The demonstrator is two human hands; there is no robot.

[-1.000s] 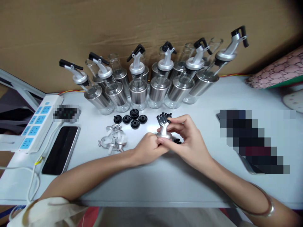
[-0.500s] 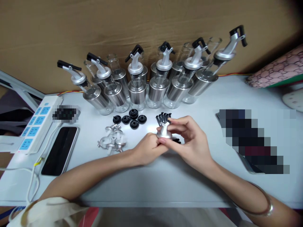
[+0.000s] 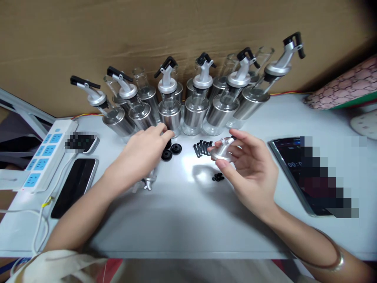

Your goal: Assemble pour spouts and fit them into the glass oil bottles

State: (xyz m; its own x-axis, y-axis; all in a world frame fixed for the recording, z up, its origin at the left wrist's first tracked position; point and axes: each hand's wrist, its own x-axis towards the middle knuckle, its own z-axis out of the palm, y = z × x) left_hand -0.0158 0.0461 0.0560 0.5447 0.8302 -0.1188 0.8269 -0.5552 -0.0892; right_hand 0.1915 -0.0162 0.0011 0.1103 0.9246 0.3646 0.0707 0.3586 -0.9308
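My right hand (image 3: 250, 169) holds a silver pourer spout (image 3: 222, 151) between thumb and fingers, its flared base towards the thumb, above the table. My left hand (image 3: 147, 151) reaches palm down over the black round stoppers (image 3: 176, 149), fingers bent and a little apart; its thumb and anything beneath the palm are hidden. Below its wrist, silver pourer parts (image 3: 149, 181) show in part, the rest covered by the forearm. Several black levers (image 3: 202, 148) lie in a row left of my right hand. Below them sits a small cluster of black pieces (image 3: 218, 177).
Glass bottles with steel sleeves (image 3: 196, 112) stand along the cardboard wall (image 3: 188, 27), the front ones topped with pourers. A power strip (image 3: 54, 153) and a phone (image 3: 73, 188) lie on the left. Another phone (image 3: 290, 169) is at the right, near a pink patterned roll (image 3: 344, 84).
My left hand has left the pourer spout and moved left and away from me to the black stoppers. My right hand has shifted slightly right and up, still holding the spout.
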